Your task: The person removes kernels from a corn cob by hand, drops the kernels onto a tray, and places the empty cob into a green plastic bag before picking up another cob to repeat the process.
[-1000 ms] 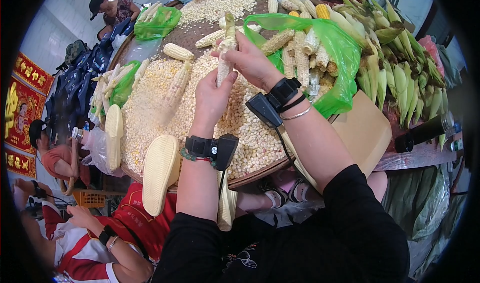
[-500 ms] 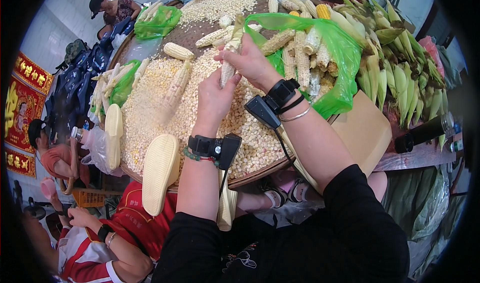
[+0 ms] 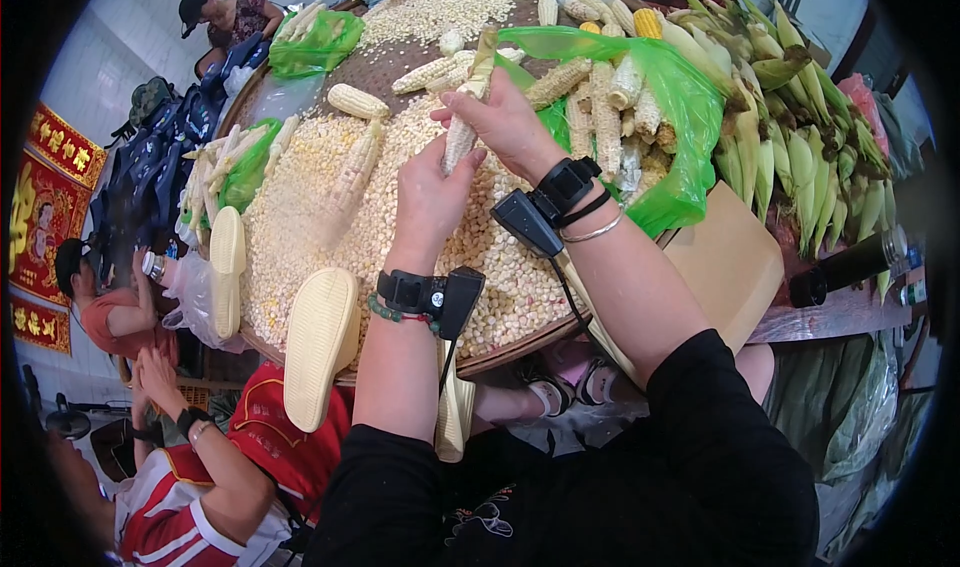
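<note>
Both my hands are closed on one pale corn cob (image 3: 459, 145), held at a slant above the loose kernels, with a husk-covered stalk at its upper end. Round the lower part of the cob is my left hand (image 3: 430, 192). My right hand (image 3: 506, 127) grips it higher, by the husk end. Beneath them a broad heap of pale corn kernels (image 3: 400, 257) fills the near part of a round woven tray (image 3: 405, 72). Left of my hands lie a partly stripped cob (image 3: 355, 172) and a full cob (image 3: 357, 102). My palms hide part of the held cob.
A green plastic bag (image 3: 685, 82) of stripped cobs lies right of my hands, above a cardboard piece (image 3: 725, 267). Unhusked corn (image 3: 800, 157) is piled far right. Cream slippers (image 3: 322, 352) stand against the tray's near edge. A black bottle (image 3: 850, 265) lies at right. Other people sit at left.
The cob and its husk end have tilted slightly to the right in my hands. At lower left, a person in red and white has brought their hands together, and a pink cup has gone from view.
</note>
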The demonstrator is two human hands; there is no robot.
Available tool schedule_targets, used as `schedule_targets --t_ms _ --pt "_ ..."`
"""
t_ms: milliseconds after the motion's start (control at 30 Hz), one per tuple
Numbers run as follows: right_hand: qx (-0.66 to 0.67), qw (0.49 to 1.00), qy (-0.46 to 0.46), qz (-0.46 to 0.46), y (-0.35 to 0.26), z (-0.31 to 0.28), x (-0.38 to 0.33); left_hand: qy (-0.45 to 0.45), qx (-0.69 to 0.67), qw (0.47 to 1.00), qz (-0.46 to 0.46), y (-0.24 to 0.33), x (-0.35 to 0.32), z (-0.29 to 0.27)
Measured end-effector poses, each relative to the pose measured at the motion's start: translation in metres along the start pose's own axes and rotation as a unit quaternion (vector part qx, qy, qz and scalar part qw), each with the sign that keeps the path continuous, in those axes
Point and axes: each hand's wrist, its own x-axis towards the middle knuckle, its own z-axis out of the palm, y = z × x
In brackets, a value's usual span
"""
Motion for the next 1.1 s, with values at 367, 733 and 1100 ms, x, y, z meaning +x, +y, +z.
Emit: schedule_targets --t_ms 367,733,1100 --pt "0.017 0.999 -0.042 0.002 -0.006 -0.002 -0.002 -0.005 -0.055 0.998 -0.016 -0.002 0.002 0.003" --pt "0.075 0.997 0.015 0.03 -0.012 0.006 -0.004 0.052 0.009 0.998 0.022 -0.001 0.0 0.002" --pt "0.065 0.996 0.015 0.052 -0.007 0.005 -0.002 0.007 -0.021 1.0 0.002 -0.004 0.001 0.0"
